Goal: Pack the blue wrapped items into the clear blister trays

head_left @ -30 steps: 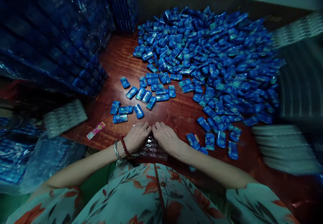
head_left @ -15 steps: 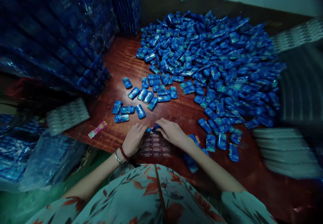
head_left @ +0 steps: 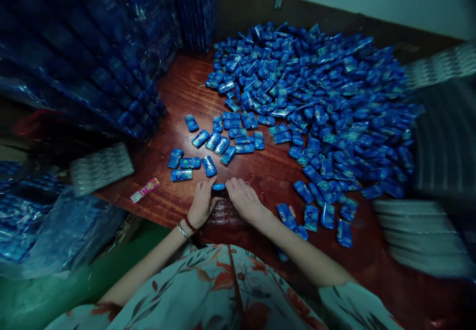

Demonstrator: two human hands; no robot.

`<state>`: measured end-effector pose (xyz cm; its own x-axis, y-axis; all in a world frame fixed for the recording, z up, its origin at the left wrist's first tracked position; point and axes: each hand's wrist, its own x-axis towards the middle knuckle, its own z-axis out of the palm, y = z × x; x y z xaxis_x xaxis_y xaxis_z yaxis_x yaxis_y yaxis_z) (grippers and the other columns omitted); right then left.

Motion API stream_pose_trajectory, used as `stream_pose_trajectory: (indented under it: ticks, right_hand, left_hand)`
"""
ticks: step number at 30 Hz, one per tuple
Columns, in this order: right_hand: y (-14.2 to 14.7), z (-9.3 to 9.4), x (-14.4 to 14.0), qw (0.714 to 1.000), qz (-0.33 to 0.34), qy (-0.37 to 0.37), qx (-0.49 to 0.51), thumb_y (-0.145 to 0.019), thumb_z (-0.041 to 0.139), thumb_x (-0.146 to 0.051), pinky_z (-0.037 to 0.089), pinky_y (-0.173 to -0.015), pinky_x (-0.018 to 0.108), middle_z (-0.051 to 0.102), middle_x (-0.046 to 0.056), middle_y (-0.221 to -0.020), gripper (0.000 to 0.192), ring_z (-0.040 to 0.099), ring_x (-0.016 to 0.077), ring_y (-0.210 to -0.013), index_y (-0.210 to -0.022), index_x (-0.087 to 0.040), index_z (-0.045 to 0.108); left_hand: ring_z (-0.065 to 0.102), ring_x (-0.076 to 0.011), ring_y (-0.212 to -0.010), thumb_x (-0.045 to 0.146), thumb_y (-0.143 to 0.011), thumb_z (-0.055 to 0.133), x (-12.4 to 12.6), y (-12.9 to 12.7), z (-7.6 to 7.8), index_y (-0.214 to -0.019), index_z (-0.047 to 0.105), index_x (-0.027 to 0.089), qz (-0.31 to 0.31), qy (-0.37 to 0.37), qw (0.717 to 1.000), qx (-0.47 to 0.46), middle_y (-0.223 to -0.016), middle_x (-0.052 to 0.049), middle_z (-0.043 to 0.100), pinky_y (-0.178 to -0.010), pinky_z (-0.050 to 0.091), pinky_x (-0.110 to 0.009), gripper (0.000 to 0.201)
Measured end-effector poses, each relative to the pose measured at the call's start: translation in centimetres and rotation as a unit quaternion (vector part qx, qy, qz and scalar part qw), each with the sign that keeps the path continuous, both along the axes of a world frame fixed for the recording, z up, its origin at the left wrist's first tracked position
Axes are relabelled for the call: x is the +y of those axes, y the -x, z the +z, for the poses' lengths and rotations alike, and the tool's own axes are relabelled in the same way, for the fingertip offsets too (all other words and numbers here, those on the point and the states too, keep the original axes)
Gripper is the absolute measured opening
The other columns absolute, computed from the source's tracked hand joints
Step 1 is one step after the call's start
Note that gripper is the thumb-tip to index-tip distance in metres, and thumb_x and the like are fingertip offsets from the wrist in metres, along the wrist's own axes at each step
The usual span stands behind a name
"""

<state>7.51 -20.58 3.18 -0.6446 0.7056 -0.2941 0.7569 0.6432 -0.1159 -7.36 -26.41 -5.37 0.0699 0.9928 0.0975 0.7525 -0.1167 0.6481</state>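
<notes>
At the near edge of the red-brown tabletop (head_left: 174, 97), the left hand (head_left: 203, 203) and right hand (head_left: 245, 201) are pinching one small blue packet (head_left: 219, 187) between their fingertips, fingers curled, above a clear plastic tray (head_left: 223, 215). Behind them, a large heap of blue packets (head_left: 316, 101) is lying spread out.

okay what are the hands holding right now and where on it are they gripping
A small blue packet, pinched between the fingertips of the left hand and right hand, one at each end, just above a clear plastic tray on the wooden table.
</notes>
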Motion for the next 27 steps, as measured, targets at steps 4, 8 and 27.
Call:
stream_pose_trajectory:
  ticks: [4, 8, 27]
  right_hand:
    - [-1.5, 0.3, 2.6, 0.994, -0.03, 0.05, 0.087, -0.092, 0.04, -0.025, 0.045, -0.08, 0.031, 0.06, 0.01, -0.11, 0.03, 0.056, 0.0223, -0.099, -0.118, -0.017, 0.051]
    - [-3.8, 0.1, 6.0, 0.97, -0.027, 0.085, 0.227, -0.094, 0.036, -0.026, 0.041, -0.09, 0.03, 0.059, 0.004, -0.118, 0.032, 0.054, 0.0175, -0.107, -0.122, -0.025, 0.051]
    - [-6.4, -8.0, 2.3, 0.738, -0.409, 0.1, 0.527, -0.085, 0.047, -0.041, 0.045, -0.054, 0.026, 0.058, 0.0, -0.083, 0.033, 0.055, 0.0129, -0.06, -0.11, -0.02, 0.044]
  left_hand:
    - [0.045, -0.0276, -0.109, 0.028, -0.083, 0.055, 2.2, 0.5, 0.0, -0.141, 0.019, 0.017, -0.022, -0.044, 0.998, -0.025, -0.123, -0.015, 0.048, -0.094, 0.036, -0.046, 0.069]
    - [0.047, -0.0244, -0.106, 0.03, -0.086, 0.049, 3.7, 1.3, 1.5, -0.135, 0.032, 0.018, 0.023, -0.074, 0.997, -0.017, -0.116, -0.012, 0.053, -0.094, 0.035, -0.042, 0.053]
    - [0.053, -0.0234, -0.1, 0.015, -0.084, 0.043, 8.7, 5.5, 3.6, -0.115, 0.048, 0.011, -0.117, -0.046, 0.976, 0.175, -0.109, -0.014, 0.056, -0.086, 0.046, -0.037, 0.032]
